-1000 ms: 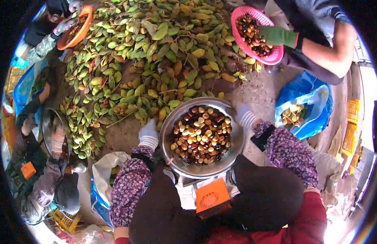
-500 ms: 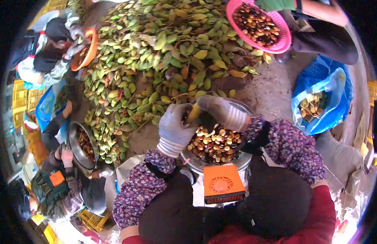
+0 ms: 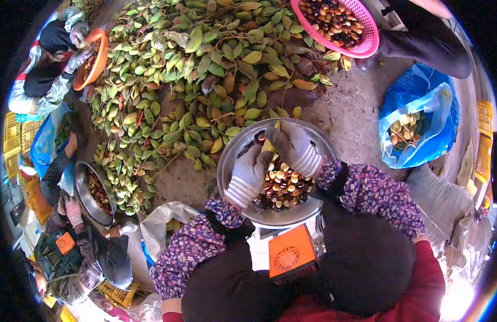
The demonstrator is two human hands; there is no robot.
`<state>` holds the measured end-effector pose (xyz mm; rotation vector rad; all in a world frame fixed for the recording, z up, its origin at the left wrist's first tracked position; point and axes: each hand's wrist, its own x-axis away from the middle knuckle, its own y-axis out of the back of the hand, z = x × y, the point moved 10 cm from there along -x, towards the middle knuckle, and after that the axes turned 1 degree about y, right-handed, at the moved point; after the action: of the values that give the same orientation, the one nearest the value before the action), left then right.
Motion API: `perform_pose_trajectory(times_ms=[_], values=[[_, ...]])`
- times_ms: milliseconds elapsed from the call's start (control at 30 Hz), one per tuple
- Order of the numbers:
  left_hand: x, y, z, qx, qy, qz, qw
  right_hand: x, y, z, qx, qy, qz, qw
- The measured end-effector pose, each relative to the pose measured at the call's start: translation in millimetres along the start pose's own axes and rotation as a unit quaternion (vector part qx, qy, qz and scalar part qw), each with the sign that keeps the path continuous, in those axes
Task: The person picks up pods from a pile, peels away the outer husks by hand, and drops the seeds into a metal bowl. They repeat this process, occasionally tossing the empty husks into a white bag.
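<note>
Pieces (image 3: 287,188), brown and cream, lie heaped in the metal bowl (image 3: 291,215); above them I see the left hand (image 3: 246,176) and right hand (image 3: 298,146) close together at a small yellow item (image 3: 267,146); which grips it, I cannot tell.

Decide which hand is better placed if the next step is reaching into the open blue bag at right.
Probably the right hand: it is nearer the blue bag, while the left hand would have to reach across the metal bowl.

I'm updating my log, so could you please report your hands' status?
Left hand, right hand: gloved, together on yellowish piece over metal colander. Brown and cream seeds inside. Nothing visibly blocking.
</note>
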<state>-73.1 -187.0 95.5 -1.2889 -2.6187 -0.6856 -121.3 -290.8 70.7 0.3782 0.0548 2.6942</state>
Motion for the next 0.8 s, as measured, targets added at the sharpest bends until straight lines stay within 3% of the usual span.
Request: perform_pose_trajectory(times_ms=[33, 100, 133, 200, 300, 333, 367, 567, 700, 767, 800], values=[[4.3, -4.2, 5.3, 0.001, 0.000, 0.000, 1.000, 3.2, 4.9, 16.2, 0.078, 0.084, -0.036, 0.993], [10.1, -6.2, 14.2, 0.008, 0.000, -0.029, 1.000, 7.0, -1.5, 25.4, 0.113, 0.111, -0.036, 0.987], [12.5, -5.6, 9.5, 0.013, -0.047, -0.047, 0.998, 10.5, -2.7, 23.4, -0.033, 0.106, -0.053, 0.992], [13.5, -2.8, 9.9, 0.020, -0.035, -0.049, 0.998, 7.4, -11.7, 2.4, -0.302, 0.044, -0.030, 0.952], [12.6, 6.0, 1.9, 0.013, -0.047, -0.070, 0.996, 6.3, -18.8, -12.1, -0.346, 0.012, -0.046, 0.937], [14.7, 7.9, -5.1, -0.033, -0.066, -0.072, 0.995, 10.4, -10.2, -0.6, -0.099, 0.070, -0.066, 0.990], [15.9, 10.0, -14.2, -0.079, -0.084, -0.074, 0.991, 11.3, -13.5, -0.4, -0.099, 0.067, -0.062, 0.991], [12.2, 3.9, 1.3, -0.026, -0.058, -0.050, 0.997, 14.1, -14.1, -14.2, -0.207, -0.001, -0.085, 0.975], [15.4, 4.8, -5.4, -0.026, -0.075, -0.049, 0.996, 15.2, -13.7, 2.0, -0.192, 0.031, -0.067, 0.979], [12.2, 9.2, -10.5, -0.023, -0.053, -0.026, 0.998, 17.1, -7.5, 28.4, -0.122, 0.107, -0.074, 0.984], [8.1, 13.7, -16.7, -0.040, -0.049, -0.017, 0.998, 12.9, -11.2, 12.3, -0.143, 0.045, -0.063, 0.987]])
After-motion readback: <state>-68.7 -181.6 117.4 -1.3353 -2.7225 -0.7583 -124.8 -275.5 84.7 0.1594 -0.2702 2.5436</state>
